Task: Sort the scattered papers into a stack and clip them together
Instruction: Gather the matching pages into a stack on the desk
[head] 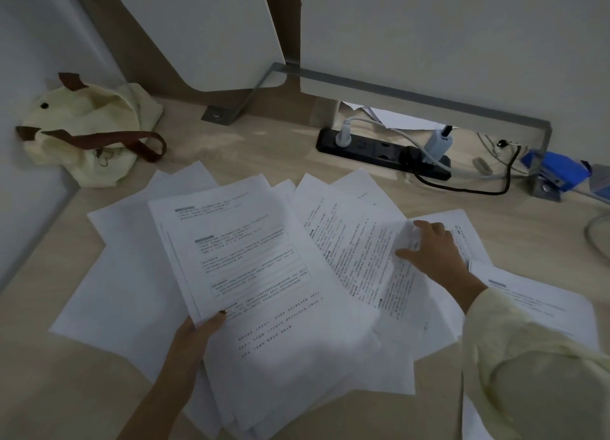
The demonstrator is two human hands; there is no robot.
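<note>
Several white printed sheets lie scattered and overlapping across the wooden desk (284, 155). My left hand (198, 335) grips the near-left edge of a fanned bunch of papers (251, 274), thumb on top. My right hand (429, 245) reaches over to the right and pinches the corner of a printed sheet (369, 258), which curls up at the fingertips. More sheets (541, 301) lie under and beside my right sleeve. No clip is visible.
A cream tote bag (89, 136) with brown straps sits at the back left corner. A black power strip (383, 152) with plugs and cables lies at the back. A blue object (561, 172) sits at the far right by a metal bracket.
</note>
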